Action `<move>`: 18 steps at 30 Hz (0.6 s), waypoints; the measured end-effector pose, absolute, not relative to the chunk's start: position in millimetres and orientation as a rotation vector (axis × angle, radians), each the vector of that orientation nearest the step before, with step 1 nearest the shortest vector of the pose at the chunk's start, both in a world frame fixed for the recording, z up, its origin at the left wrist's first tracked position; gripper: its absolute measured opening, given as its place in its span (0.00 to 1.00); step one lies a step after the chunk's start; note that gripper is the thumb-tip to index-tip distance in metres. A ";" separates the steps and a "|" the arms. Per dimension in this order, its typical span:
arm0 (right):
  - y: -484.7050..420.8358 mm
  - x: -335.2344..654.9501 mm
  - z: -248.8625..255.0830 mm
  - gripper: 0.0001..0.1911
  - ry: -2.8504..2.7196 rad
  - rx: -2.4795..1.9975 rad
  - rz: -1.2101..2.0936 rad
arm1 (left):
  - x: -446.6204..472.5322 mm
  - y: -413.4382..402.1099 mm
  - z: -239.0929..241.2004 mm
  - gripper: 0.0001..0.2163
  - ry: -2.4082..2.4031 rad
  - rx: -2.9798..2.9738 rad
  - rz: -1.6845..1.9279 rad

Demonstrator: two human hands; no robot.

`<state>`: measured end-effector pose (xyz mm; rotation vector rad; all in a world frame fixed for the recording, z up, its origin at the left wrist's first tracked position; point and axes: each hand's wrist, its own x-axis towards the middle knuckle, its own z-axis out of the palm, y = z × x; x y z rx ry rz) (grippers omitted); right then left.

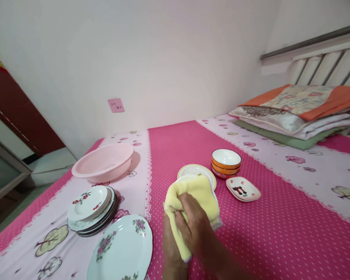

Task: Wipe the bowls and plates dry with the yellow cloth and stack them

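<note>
My right hand [194,223] presses a yellow cloth [192,194] against a white dish whose rim [214,198] peeks out beside the cloth. My left hand [169,249] sits under and behind the cloth, mostly hidden, seemingly gripping that dish from below. Just beyond them lies a yellow-rimmed plate [196,171]. A stack of orange bowls [226,162] and a small square dish with a black-and-red figure [243,189] stand to the right.
A stack of floral plates [91,210] and a large flowered oval plate [121,249] lie at the left on the pink bedsheet [280,233]. A pink basin [103,161] sits further back. Folded bedding [297,111] is piled at the far right.
</note>
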<state>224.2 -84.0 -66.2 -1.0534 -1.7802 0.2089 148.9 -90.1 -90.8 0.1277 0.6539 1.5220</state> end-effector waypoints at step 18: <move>-80.3 239.7 -64.3 0.20 -2.110 -1.504 0.293 | 133.5 -84.5 -57.4 0.29 0.715 0.001 1.723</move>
